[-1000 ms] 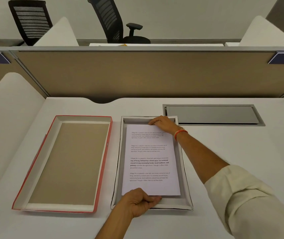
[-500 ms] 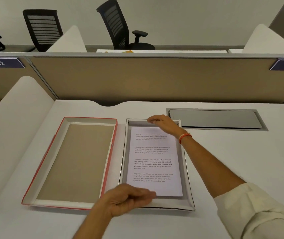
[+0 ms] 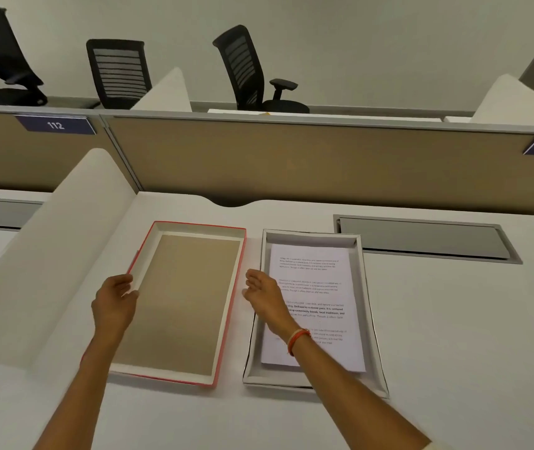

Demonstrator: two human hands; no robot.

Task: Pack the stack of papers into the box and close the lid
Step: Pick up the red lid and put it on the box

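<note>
The stack of printed papers point(image 3: 321, 274) lies flat inside the shallow grey box point(image 3: 364, 306) at the centre of the white desk. To its left the red-edged lid point(image 3: 191, 300) lies upside down, showing its brown inside. My left hand point(image 3: 114, 303) is at the lid's left rim, fingers apart and touching the edge. My right hand point(image 3: 264, 295) hovers between lid and box, near the lid's right rim, fingers spread and holding nothing. My right forearm crosses over the papers.
A grey cable hatch point(image 3: 421, 237) is set into the desk at the back right. A white side divider point(image 3: 51, 264) rises on the left and a tan partition point(image 3: 291, 160) stands behind. Black office chairs stand beyond it.
Both hands have left the papers and box. The left moved to the lid's left rim, the right swung from the box's far end to the lid's right side.
</note>
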